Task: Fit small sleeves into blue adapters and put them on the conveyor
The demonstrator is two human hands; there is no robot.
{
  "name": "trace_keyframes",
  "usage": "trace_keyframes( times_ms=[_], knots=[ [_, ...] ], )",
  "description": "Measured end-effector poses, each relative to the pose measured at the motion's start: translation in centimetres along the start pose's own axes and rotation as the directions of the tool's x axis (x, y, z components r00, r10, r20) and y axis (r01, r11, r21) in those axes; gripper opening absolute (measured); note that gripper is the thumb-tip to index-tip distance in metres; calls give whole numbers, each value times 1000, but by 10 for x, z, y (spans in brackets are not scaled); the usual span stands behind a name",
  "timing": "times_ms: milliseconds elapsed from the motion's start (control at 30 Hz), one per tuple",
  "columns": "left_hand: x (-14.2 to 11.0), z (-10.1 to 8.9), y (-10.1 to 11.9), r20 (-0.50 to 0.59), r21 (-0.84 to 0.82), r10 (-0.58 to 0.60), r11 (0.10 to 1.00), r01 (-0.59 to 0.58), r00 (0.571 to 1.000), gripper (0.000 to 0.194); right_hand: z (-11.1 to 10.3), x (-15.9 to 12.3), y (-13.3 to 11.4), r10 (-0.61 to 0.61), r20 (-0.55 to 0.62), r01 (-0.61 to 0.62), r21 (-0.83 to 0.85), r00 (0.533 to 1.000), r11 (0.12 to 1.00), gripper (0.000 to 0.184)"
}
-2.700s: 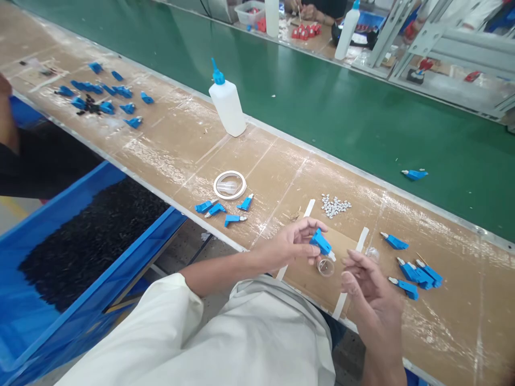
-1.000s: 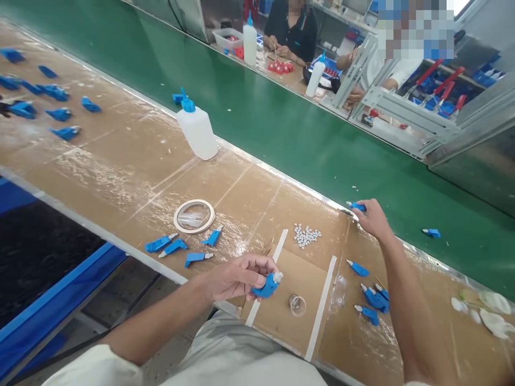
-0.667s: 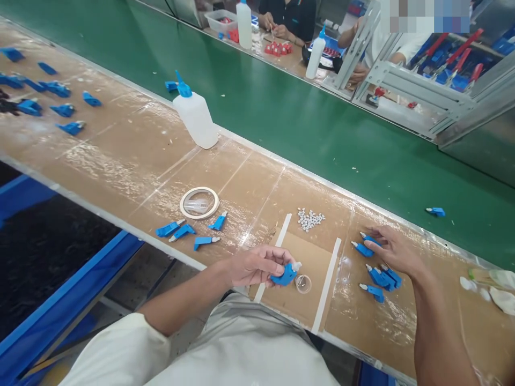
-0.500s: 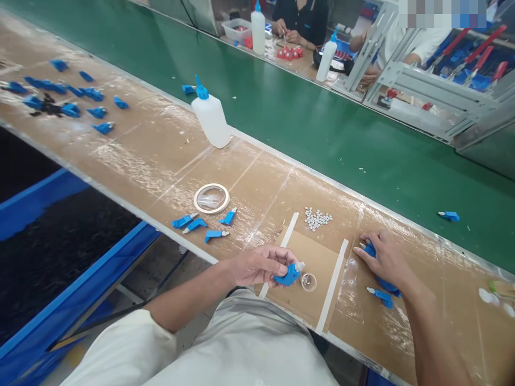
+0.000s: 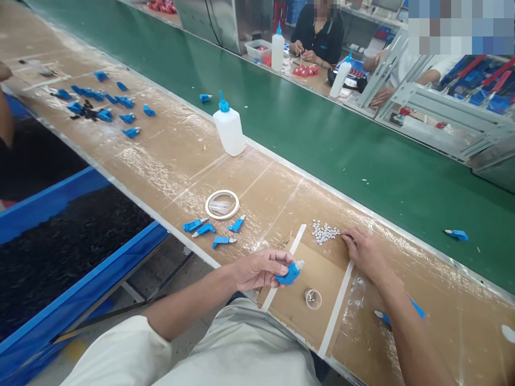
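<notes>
My left hand (image 5: 263, 269) is closed around a blue plastic part (image 5: 288, 274) with a pale tip pointing right, above the cardboard sheet (image 5: 298, 311). At the right edge of a pile of small grey pieces (image 5: 324, 232), my right hand (image 5: 362, 247) has its thumb and fingers pinched together. Whether a piece is between those fingertips is too small to tell. A small clear round cup (image 5: 313, 299) stands on the cardboard below the pile. Under my right forearm, more blue parts (image 5: 416, 307) are partly hidden.
Left of the cardboard lie several blue parts (image 5: 204, 229) and a white tape roll (image 5: 222, 205). A white squeeze bottle (image 5: 229, 128) stands near the green conveyor belt (image 5: 322, 134). More blue parts (image 5: 124, 102) lie far left around black pieces (image 5: 86, 110). Co-workers sit across the belt.
My right hand has moved from the blue parts on the right to the pile of grey pieces, its fingers drawing together. My left hand still holds the blue part. The view has shifted slightly.
</notes>
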State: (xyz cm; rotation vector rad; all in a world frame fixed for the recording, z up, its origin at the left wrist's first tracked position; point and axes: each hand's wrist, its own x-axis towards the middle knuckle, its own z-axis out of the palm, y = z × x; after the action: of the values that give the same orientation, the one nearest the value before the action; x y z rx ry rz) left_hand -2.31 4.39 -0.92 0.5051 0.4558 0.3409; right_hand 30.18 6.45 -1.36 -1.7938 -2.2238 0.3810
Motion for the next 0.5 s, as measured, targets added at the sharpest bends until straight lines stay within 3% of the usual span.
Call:
trace_keyframes(
  times_ms=[300,500],
  knots=[
    [5,-5,1,35,-56,-8,998,10,999,37,0,13,-3,-7,140,28,-152,990,988,32],
    [7,-5,-1,42,-57,-14,998,16,999,34,-5,27,-14,31,208,10,-192,978,981,23]
  ],
)
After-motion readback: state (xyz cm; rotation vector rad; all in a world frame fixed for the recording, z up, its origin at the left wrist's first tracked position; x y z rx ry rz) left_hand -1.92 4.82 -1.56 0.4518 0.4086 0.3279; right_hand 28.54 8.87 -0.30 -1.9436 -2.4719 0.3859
